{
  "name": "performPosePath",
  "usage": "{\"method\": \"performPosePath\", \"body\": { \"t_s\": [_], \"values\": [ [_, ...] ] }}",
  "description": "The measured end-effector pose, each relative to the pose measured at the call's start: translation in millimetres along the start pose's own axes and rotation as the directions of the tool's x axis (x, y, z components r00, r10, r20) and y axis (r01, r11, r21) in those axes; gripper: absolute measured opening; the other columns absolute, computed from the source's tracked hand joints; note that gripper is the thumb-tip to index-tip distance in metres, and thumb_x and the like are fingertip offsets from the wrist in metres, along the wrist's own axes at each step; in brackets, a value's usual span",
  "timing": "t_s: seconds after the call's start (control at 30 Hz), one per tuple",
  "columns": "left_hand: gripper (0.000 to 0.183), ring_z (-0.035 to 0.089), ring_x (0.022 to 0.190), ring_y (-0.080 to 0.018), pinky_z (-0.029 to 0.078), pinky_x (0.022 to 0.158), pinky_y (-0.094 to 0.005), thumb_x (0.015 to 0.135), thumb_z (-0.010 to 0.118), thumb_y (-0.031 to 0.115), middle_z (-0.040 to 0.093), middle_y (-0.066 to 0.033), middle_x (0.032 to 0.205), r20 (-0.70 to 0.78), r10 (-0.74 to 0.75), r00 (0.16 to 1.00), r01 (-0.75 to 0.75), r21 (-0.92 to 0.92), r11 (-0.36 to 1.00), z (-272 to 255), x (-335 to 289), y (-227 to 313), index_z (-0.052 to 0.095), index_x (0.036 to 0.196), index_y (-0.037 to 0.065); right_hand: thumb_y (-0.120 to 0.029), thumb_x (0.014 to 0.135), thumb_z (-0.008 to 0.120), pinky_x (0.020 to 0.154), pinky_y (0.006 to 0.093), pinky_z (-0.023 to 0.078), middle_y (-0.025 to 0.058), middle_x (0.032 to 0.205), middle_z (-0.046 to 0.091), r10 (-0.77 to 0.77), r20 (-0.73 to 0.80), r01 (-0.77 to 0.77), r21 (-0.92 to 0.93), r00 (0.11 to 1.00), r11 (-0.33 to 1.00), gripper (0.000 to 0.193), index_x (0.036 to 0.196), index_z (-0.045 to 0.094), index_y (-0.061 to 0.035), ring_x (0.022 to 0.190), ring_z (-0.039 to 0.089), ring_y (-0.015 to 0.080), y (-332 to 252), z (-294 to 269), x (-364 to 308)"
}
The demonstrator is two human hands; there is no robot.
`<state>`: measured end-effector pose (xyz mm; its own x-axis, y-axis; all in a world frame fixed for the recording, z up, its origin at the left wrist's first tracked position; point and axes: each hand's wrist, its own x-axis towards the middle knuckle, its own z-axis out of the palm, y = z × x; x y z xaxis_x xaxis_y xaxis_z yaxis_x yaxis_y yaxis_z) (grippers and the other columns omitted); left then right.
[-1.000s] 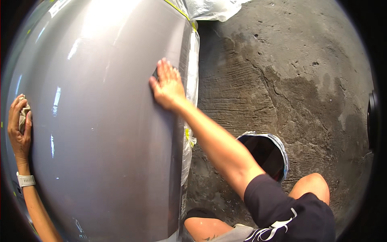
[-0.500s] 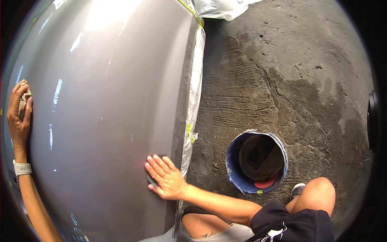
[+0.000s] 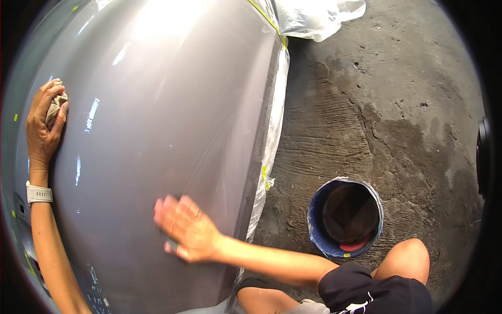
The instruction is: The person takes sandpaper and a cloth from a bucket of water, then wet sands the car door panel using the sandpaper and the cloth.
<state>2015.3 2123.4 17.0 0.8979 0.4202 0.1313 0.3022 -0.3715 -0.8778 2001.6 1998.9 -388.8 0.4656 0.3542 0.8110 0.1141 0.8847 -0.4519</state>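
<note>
A smooth grey car body panel (image 3: 157, 146) fills the left half of the view, wet-looking and shiny. At its far left, my left hand (image 3: 44, 123) is closed around a crumpled beige cloth (image 3: 56, 109) and rests against the panel. My right hand (image 3: 191, 230) lies across the lower middle of the panel, its fingers blurred by motion. Under its palm is a dark sanding pad (image 3: 171, 244), mostly hidden, with just a small grey edge showing near the thumb.
Clear plastic sheeting (image 3: 272, 125) and yellow-green masking tape (image 3: 265, 175) line the panel's right edge. On the rough concrete floor (image 3: 418, 136) to the right stands a blue bucket (image 3: 316, 230) of dark water, with a red item (image 3: 354, 244) in it. My bent knees are beside it.
My right hand has slid left over the panel with the sanding pad. The whole view has shifted a little, so the panel and bucket appear further right. My left hand keeps hold of the cloth.
</note>
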Motion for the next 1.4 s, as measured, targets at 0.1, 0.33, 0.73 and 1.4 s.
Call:
{"method": "performPosePath", "body": {
  "t_s": [0.1, 0.33, 0.73, 1.4],
  "values": [
    [0.03, 0.058, 0.132, -0.0317, 0.045, 0.112, -0.0425, 0.09, 0.069, 0.009, 0.066, -0.013, 0.135, -0.001, 0.023, 1.0, -0.023, 0.003, 1.0, -2, 2, 4, 0.07, 0.12, 0.006, -0.031, 0.091, 0.061, 0.126, 0.0508, 0.018, 0.0171, 0.16, 0.04, 0.028, 0.2, -0.054, 0.125, 0.979, 0.991, 0.069, 0.15, 0.045, -0.0006, 0.153, 0.03, 0.0309, 0, 16, -13],
    [0.028, 0.061, 0.125, -0.0339, 0.046, 0.107, -0.0405, 0.087, 0.068, 0.006, 0.066, -0.0156, 0.13, -0.065, -0.005, 0.998, 0.002, -0.053, 0.999, -3, 2, 17, 0.069, 0.115, 0.004, -0.045, 0.107, 0.033, 0.127, 0.0462, 0.01, 0.0232, 0.167, 0.02, 0.44, -0.014, -0.41, -0.392, 0.898, 0.824, 0.072, 0.16, 0.021, 0.003, 0.156, 0.017, 0.0351, 190, -42, 174],
    [0.038, 0.059, 0.123, -0.0377, 0.047, 0.107, -0.0447, 0.079, 0.073, 0.012, 0.065, -0.0137, 0.131, -0.067, 0.0, 0.998, -0.001, -0.025, 1.0, -21, -4, 18, 0.067, 0.116, 0.007, -0.036, 0.096, 0.053, 0.127, 0.0468, 0.016, 0.0126, 0.166, 0.031, -0.453, 0.433, 0.358, 0.286, 0.779, 0.889, 0.067, 0.153, 0.04, -0.0033, 0.156, 0.021, 0.026, -68, 67, 159],
    [0.032, 0.062, 0.12, -0.0278, 0.05, 0.107, -0.0441, 0.077, 0.076, 0.013, 0.066, -0.0078, 0.123, -0.047, -0.052, 0.998, 0.062, 0.234, 0.97, -87, -63, 3, 0.069, 0.107, 0.009, -0.027, 0.093, 0.053, 0.126, 0.0502, 0.015, 0.0238, 0.161, 0.035, -0.296, 0.385, 0.402, -0.232, 0.874, 0.886, 0.068, 0.152, 0.04, 0.0031, 0.153, 0.028, 0.0361, 77, 40, 296]
  ]
}}
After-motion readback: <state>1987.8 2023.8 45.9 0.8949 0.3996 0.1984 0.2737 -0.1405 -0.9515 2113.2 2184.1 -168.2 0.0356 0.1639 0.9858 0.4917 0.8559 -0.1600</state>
